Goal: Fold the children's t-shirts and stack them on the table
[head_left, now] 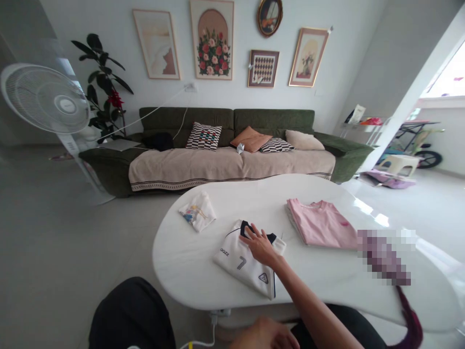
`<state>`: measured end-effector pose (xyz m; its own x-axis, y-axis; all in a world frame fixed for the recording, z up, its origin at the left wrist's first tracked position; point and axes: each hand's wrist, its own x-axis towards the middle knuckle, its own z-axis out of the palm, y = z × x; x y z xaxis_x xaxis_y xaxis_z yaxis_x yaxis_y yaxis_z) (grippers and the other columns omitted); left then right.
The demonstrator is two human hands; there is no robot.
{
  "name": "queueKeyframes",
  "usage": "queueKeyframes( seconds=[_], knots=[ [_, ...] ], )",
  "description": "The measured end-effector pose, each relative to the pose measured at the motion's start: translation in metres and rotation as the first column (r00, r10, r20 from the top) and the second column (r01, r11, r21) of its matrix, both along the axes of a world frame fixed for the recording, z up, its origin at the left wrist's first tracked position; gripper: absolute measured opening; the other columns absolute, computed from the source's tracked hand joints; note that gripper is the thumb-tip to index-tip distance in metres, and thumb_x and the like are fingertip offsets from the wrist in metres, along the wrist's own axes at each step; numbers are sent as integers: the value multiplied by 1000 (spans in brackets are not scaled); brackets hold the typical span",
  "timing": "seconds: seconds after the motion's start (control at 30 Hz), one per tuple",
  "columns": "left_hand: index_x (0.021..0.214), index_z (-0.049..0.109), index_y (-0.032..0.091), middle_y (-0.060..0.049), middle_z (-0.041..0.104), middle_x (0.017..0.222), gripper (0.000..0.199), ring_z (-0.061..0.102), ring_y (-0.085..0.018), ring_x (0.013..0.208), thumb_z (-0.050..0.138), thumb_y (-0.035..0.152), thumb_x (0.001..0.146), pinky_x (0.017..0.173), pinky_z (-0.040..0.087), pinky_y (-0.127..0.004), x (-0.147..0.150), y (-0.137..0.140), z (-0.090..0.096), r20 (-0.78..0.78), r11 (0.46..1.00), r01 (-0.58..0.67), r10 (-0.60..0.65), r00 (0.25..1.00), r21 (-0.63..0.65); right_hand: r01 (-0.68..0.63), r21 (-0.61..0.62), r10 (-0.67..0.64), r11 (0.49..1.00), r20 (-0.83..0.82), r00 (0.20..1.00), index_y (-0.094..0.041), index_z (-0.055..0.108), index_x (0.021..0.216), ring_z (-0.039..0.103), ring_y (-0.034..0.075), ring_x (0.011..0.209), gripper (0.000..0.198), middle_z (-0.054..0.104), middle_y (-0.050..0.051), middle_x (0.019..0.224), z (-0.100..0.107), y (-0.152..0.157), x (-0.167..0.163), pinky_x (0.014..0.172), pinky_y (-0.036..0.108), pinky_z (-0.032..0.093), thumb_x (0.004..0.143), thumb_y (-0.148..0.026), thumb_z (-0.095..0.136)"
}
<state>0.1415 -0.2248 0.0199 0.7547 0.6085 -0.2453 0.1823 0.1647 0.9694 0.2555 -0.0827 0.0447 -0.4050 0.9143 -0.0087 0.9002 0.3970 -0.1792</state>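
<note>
White shirt [250, 275] under my right hand [259, 246] | number: striped 7 [241, 263] | lettering: seems QQZZ [224, 252] | triangular badge [263, 277]: mark too small for me to read

In front of you, a white fabric top with a dark navy collar [247, 272] lay flat and apparently folded on the white table [189, 271], close to the near edge and slightly skewed. It bore small dark lettering, an outlined 7 and a triangular badge.

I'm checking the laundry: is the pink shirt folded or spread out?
Folded: the pink shirt lies in a compact block on the table, no sleeves spread out.
</note>
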Motion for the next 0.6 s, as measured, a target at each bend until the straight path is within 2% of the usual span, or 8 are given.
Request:
queueKeyframes(
  seconds=[0.03,0.1,0.17,0.23,0.27,0.3,0.4,0.6],
  knots=[
    [85,66,26,-5,68,82,27,64,-22,77,58,45,68,70,47,-32,-7,2,9,-19,991,26,-23,1000,128,49,40,-48,998,-34,998,-29,39,130,10,26,133,48,25,5,143,0,-11,-2,101,52,18,84,-17,35],
    [91,66,26,-3,68,87,28,62,-20,81,46,41,79,75,47,-31,-24,17,24,-65,921,-130,165,984,367,183,86,-173,979,-115,978,-24,32,134,15,27,132,47,27,9,142,-8,-37,-7,100,49,24,88,-31,32],
    [98,64,23,-6,66,97,32,58,-21,92,37,35,84,85,43,-33,-39,42,28,-92,719,-336,484,870,609,294,88,-278,952,-154,948,-21,29,136,18,28,131,53,27,10,142,-27,-63,-13,99,49,27,88,-43,29],
    [108,60,21,-11,58,114,34,47,-26,111,38,31,84,97,33,-41,-49,69,22,-115,491,-366,706,699,791,336,90,-321,938,-145,936,-22,29,136,17,30,131,57,25,10,143,-47,-83,-18,100,52,23,87,-51,28],
    [113,57,20,-13,54,121,36,40,-29,118,40,30,83,99,29,-47,-53,81,16,-152,436,-332,767,624,837,333,95,-318,938,-138,938,-24,30,136,15,30,132,58,23,9,143,-56,-89,-19,101,53,21,86,-53,28],
    [117,54,20,-14,50,125,39,34,-32,122,41,30,82,99,26,-53,-55,90,10,-211,432,-288,796,568,855,320,100,-305,942,-135,943,-25,30,136,14,30,132,58,21,8,144,-62,-92,-19,102,53,20,86,-55,28],
    [120,51,21,-16,49,126,42,30,-38,123,41,37,83,93,23,-63,-56,101,-10,-385,517,-180,789,479,837,251,74,-238,965,-148,960,-27,28,136,12,28,133,59,19,6,145,-63,-88,-7,102,53,20,85,-56,30],
    [121,51,22,-13,47,128,44,35,-33,122,41,40,82,95,33,-50,-60,65,-28,-373,473,-69,769,519,879,50,-88,-78,995,-357,931,-26,41,129,20,23,131,52,30,4,141,-38,-76,50,106,46,19,83,-50,40]
  ],
)
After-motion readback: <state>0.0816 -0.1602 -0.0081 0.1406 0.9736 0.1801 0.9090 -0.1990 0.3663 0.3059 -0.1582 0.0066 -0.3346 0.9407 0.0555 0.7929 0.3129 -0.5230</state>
